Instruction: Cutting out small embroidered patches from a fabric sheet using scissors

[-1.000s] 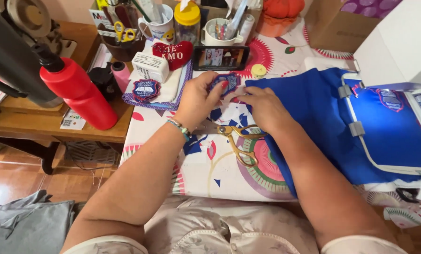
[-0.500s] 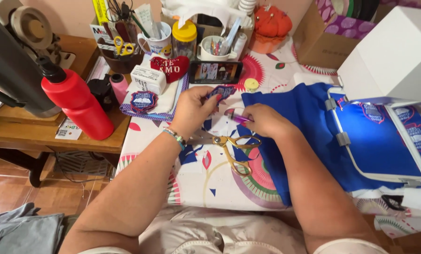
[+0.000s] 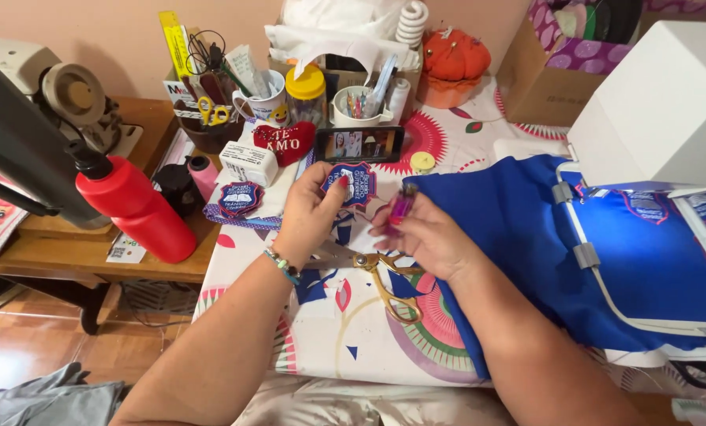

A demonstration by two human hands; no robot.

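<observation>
Pinched in the left hand (image 3: 315,213), an embroidered patch (image 3: 351,183) was held up; a small purple lighter (image 3: 401,207) was gripped in the right hand (image 3: 428,237), seemingly for edge finishing needing steadiness.

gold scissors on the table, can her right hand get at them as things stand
Probably yes, once freed: the gold scissors lie uncovered just below the right hand, but that hand holds a small pink lighter-like object.
</observation>
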